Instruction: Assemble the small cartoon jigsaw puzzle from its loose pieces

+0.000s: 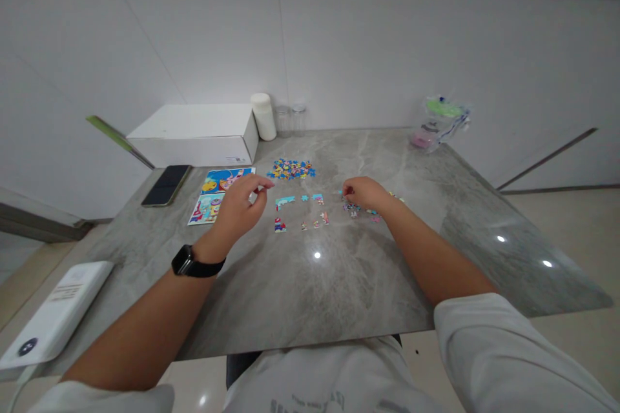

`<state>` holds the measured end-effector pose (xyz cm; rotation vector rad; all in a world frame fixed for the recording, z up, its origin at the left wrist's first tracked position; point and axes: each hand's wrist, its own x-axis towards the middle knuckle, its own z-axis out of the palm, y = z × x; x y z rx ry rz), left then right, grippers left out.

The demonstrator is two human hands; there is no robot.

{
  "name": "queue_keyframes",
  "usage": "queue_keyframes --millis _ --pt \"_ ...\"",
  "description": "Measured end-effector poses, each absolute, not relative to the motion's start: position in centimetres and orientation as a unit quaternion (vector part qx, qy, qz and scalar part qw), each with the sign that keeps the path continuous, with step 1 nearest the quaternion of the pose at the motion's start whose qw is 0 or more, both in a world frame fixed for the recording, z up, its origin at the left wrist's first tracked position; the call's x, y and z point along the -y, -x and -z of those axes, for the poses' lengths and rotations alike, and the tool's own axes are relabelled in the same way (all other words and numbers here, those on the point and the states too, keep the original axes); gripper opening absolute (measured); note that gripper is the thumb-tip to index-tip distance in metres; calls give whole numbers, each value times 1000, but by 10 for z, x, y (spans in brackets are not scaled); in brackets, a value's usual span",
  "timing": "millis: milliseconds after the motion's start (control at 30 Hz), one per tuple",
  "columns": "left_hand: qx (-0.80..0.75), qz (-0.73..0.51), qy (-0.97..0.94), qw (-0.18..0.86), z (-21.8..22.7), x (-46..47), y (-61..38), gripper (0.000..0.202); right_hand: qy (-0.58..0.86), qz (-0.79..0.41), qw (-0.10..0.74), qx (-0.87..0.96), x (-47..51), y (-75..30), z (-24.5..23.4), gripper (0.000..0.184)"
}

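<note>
My left hand (242, 202) hovers over the right side of a colourful cartoon picture sheet (208, 208), its fingers apart and nothing visible between them. Bent fingers of my right hand (362, 193) are closed together at a loose group of puzzle pieces (353, 211); what they pinch is too small to make out. Between the hands lies a partly joined puzzle border (285, 202), with a corner piece (279, 225) and several others spaced below and to the right. A heap of mostly blue and yellow puzzle pieces (291, 169) sits farther back.
A white box (194, 135), a white cylinder (263, 117) and two clear glasses (298, 119) stand along the back. At left are a phone (167, 185) and a white device with a cable (61, 310). A plastic bag (440, 122) lies back right on the grey table (310, 297).
</note>
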<state>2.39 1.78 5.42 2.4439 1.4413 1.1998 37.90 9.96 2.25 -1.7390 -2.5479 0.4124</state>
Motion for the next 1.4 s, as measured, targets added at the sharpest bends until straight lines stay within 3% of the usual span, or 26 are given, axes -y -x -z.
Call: queue_keyframes --millis 233,400,600,867,1167,1400 --pt "-478 -367 -792 101 -9 0 -16 18 479 -329 222 783 -80 -359 -55 13" --pt "-441 -373 -799 169 -10 6 -26 16 427 -406 276 759 -47 -313 -46 16" --pt "-422 -357 -801 230 -10 12 -39 19 413 -378 317 766 -19 -274 -13 11" --pt "-433 -356 -790 249 -4 11 -44 16 408 -345 318 783 -11 -266 -7 12" --pt "-495 -421 -635 418 -2 8 -44 30 349 -205 363 839 -7 -270 6 48" --pt "-482 -423 -604 472 -4 10 -48 37 330 -159 393 843 -7 -266 6 27"
